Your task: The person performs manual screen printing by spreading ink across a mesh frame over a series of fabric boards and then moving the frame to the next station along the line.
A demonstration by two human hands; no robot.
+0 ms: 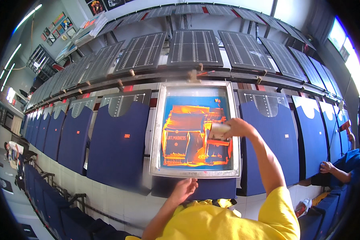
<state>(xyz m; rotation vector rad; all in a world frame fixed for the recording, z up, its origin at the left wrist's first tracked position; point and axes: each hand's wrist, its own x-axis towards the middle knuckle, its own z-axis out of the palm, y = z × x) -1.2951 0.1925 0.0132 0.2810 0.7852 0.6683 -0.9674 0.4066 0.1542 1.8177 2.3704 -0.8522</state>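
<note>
My right hand [241, 129] grips a squeegee [219, 131] with a pale handle, and its lower edge is smeared with orange ink. The squeegee rests on the right part of a screen printing frame [157, 132], whose blue mesh [180, 100] carries streaks of bright orange ink [188, 110]. My left hand [184, 189] is just below the frame's near edge, its fingers curled in with nothing visible in them. Under the frame, a navy shirt [168, 189] shows along the near side; the rest of it is hidden.
Navy shirts on boards line both sides, including one on the left [117, 148] and one on the right [268, 152]. Bare printing boards [195, 48] stand beyond a dark rail [164, 75]. At the far right, another person's hand [327, 167] is near a shirt, with a red tool [343, 126] above.
</note>
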